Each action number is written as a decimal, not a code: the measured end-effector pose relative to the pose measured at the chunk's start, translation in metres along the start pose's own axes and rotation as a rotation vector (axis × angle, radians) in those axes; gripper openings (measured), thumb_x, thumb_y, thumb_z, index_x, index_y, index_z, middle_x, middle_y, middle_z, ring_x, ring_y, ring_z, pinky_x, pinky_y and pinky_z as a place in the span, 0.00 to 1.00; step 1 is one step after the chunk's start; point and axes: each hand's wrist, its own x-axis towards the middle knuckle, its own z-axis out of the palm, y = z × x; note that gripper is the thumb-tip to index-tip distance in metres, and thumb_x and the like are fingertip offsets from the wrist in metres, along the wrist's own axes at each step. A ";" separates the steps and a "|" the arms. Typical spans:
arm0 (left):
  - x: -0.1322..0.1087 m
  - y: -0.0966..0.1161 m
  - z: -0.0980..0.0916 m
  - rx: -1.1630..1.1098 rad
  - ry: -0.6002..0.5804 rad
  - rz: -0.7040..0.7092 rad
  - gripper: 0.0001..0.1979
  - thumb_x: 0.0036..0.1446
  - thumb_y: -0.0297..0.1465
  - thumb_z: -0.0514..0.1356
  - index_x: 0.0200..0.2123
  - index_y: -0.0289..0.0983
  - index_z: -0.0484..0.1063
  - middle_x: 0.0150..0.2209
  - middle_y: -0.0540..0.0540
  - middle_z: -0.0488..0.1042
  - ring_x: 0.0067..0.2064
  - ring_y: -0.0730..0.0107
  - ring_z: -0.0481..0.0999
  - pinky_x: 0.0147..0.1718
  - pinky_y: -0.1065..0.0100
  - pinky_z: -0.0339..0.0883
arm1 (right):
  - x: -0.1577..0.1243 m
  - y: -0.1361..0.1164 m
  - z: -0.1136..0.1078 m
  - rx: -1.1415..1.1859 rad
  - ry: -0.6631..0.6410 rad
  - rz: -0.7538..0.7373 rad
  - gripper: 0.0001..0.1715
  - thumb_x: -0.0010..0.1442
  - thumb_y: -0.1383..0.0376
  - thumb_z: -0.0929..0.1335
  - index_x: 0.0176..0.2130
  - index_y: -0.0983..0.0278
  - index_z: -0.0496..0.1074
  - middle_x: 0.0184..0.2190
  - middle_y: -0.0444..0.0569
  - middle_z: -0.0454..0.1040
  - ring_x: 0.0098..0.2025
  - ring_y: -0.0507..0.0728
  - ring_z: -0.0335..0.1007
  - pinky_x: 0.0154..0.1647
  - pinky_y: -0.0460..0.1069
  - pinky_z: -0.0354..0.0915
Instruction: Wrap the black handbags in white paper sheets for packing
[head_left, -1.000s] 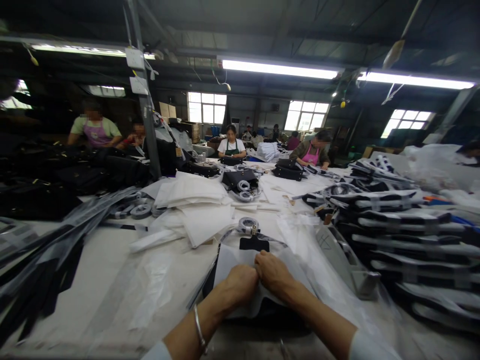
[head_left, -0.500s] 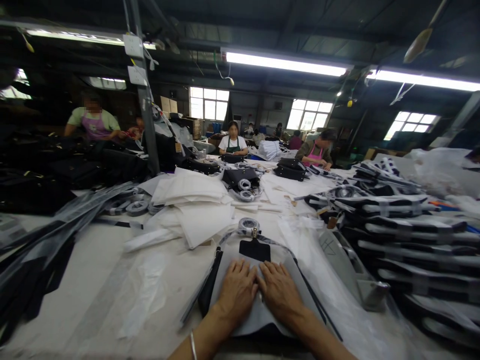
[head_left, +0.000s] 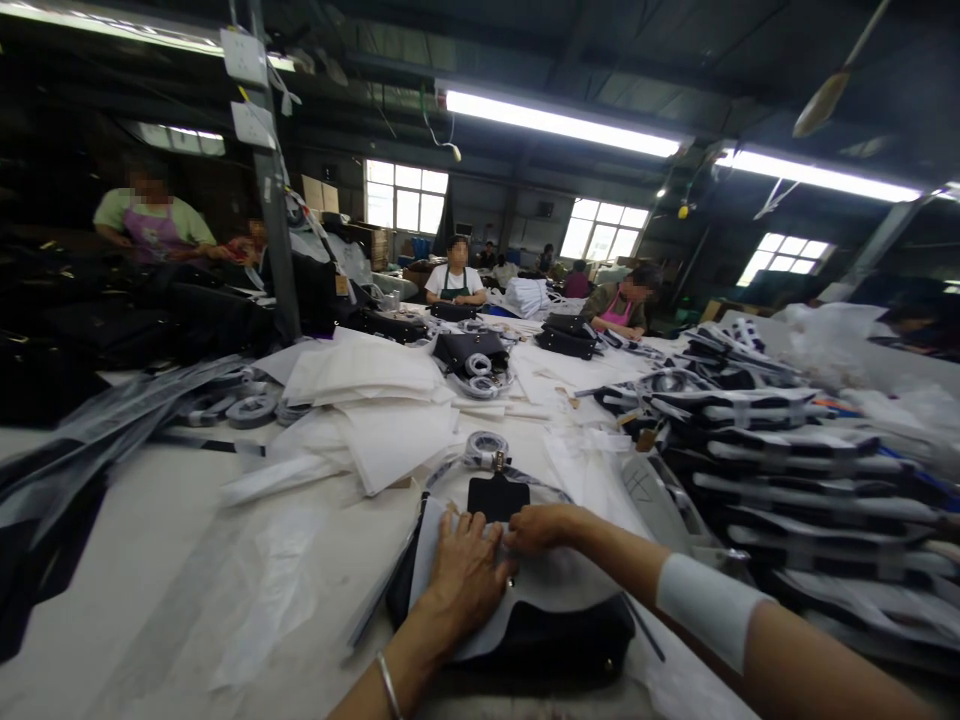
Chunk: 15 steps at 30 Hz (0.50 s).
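Note:
A black bag lies in front of me on the white table, with a sheet of white paper laid over it. My left hand rests flat on the paper with its fingers spread. My right hand is closed on the paper's top edge, just below a black tab with a metal clasp. A wrapped strap coil sits just beyond the tab.
Wrapped black bags are piled high on the right. White paper sheets and clear plastic bags lie to the left and centre. A steel post rises at the back left. Several people work at the table's far side.
Both hands were together low on the paper, first closed, then flat. Now my right hand has reached up and closed on the paper's top edge, while my left stays flat.

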 end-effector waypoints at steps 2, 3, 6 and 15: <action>-0.001 -0.001 0.000 -0.007 0.017 0.008 0.20 0.63 0.42 0.59 0.55 0.41 0.73 0.49 0.41 0.75 0.56 0.49 0.70 0.62 0.43 0.48 | 0.000 -0.003 -0.004 -0.022 -0.014 0.066 0.06 0.54 0.64 0.73 0.28 0.63 0.76 0.29 0.51 0.79 0.35 0.60 0.76 0.37 0.51 0.68; -0.001 -0.002 0.001 -0.008 0.028 0.012 0.19 0.63 0.41 0.58 0.55 0.40 0.73 0.49 0.40 0.75 0.56 0.49 0.70 0.62 0.42 0.48 | -0.004 -0.006 -0.003 -0.030 0.009 0.117 0.08 0.58 0.61 0.71 0.32 0.64 0.77 0.33 0.53 0.80 0.37 0.61 0.76 0.39 0.52 0.68; 0.001 -0.008 0.009 0.029 0.067 0.032 0.21 0.64 0.40 0.57 0.55 0.37 0.73 0.51 0.37 0.75 0.57 0.46 0.70 0.61 0.42 0.49 | -0.026 -0.013 0.006 -0.054 0.123 0.293 0.20 0.68 0.56 0.62 0.44 0.66 0.76 0.45 0.58 0.78 0.47 0.65 0.75 0.49 0.58 0.67; 0.010 -0.016 0.020 0.189 0.063 0.091 0.25 0.66 0.44 0.52 0.53 0.32 0.75 0.50 0.34 0.76 0.55 0.42 0.72 0.60 0.43 0.53 | -0.025 0.003 0.005 0.059 0.097 0.368 0.27 0.69 0.50 0.59 0.41 0.65 0.78 0.44 0.58 0.80 0.48 0.66 0.76 0.48 0.59 0.70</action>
